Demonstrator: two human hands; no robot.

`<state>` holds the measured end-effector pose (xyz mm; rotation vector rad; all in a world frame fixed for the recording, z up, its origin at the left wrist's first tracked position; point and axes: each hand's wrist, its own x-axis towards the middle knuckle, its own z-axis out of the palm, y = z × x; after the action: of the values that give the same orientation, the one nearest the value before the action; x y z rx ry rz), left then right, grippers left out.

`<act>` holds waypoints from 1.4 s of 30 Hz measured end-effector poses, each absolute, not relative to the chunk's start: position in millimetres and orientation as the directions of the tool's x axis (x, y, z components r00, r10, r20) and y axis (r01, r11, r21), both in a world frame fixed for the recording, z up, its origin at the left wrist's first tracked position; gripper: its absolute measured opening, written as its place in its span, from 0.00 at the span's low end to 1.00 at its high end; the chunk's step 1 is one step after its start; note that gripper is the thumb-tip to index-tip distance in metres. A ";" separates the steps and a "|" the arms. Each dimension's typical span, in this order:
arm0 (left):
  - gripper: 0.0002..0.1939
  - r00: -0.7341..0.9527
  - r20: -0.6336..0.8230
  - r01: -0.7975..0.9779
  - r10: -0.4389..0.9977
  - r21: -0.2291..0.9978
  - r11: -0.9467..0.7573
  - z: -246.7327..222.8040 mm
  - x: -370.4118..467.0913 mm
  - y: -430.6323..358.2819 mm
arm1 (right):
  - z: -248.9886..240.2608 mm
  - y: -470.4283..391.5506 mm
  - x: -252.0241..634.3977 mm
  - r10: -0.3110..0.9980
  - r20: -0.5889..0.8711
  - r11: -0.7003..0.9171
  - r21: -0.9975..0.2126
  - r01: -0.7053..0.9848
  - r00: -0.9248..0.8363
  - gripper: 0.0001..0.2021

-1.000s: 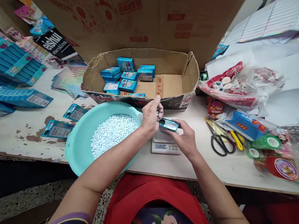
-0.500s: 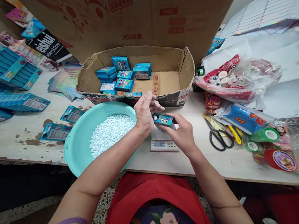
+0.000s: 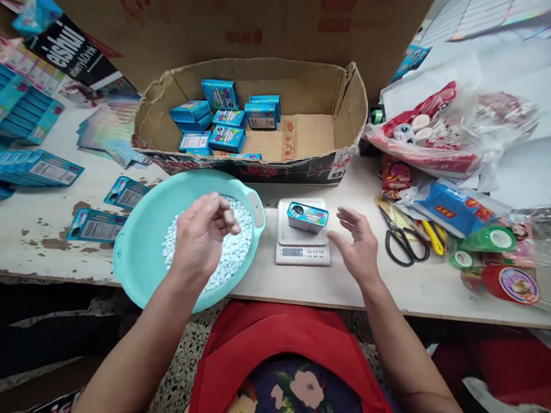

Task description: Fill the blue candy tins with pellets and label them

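A small blue box [image 3: 308, 217] with a round hole in its top stands on the white digital scale [image 3: 303, 256], whose display is lit. My right hand [image 3: 357, 241] is just right of the scale, fingers apart, holding nothing. Over the turquoise basin [image 3: 146, 232] of pale blue candies [image 3: 231, 253] hangs my left hand [image 3: 203, 236], its fingers curled; whatever they may hold is hidden.
An open carton [image 3: 317, 134] with several blue boxes [image 3: 228, 139] stands behind the basin. Scissors [image 3: 403, 239], tape rolls [image 3: 500, 238] and bagged items [image 3: 444, 132] lie right. Flat blue cartons [image 3: 96, 225] and stacked boxes [image 3: 7, 109] are left.
The blue box has gone from my right hand onto the scale, and that hand has opened and moved right. My left hand has moved left and down, over the basin.
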<state>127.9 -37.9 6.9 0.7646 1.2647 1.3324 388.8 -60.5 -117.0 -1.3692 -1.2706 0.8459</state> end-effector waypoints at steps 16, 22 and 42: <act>0.07 -0.228 -0.335 -0.115 0.914 0.942 0.317 -29.5 81.2 -71.2 | -146.4 -100.7 418.1 0.906 -0.058 -0.119 -0.985 0.121 0.420 0.18; 0.09 -0.205 -0.360 -0.092 0.910 0.933 0.348 -33.2 80.7 -74.1 | -134.3 -82.4 404.1 0.951 0.041 -0.018 -0.982 0.186 0.307 0.24; 0.09 0.290 -0.544 0.943 0.788 0.303 -0.138 -63.7 23.1 -83.3 | -94.2 -36.6 357.0 0.994 0.087 0.066 -0.966 0.251 0.072 0.19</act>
<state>23.1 -83.3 -63.7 1.9700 1.5420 -0.3389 357.0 -36.6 -94.2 -1.3685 -1.3626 0.9614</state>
